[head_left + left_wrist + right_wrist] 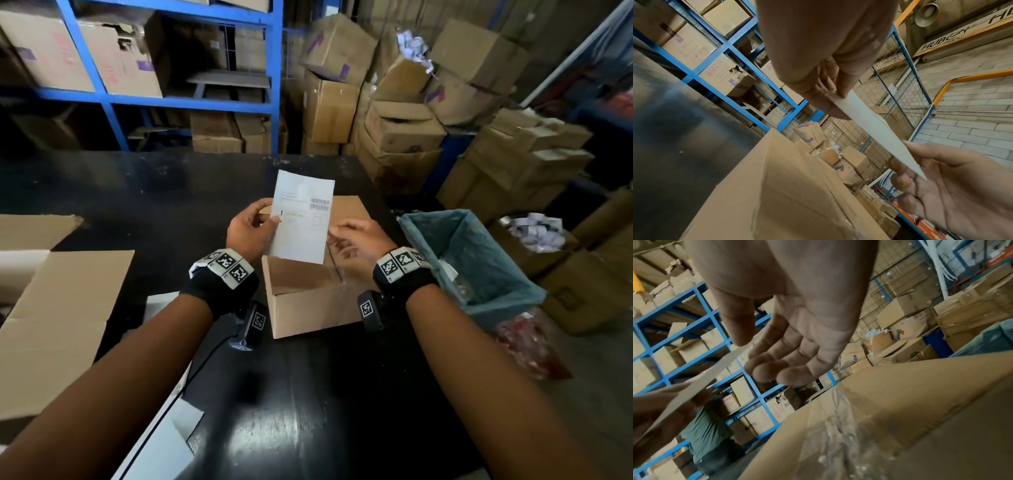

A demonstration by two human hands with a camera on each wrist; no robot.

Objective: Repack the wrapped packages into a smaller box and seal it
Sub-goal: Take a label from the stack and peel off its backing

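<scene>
stacked cartons and blue racking [171, 99] ring a black table [308, 411] where the small box [308, 294] sits closed with clear tape along its seam. left hand [248, 229] pinches a shipping label [303, 216] upright above it, while right hand [356, 236], fingers loosely curled, touches its lower edge. peeled carelessly, the label could crease or stick crooked.
</scene>
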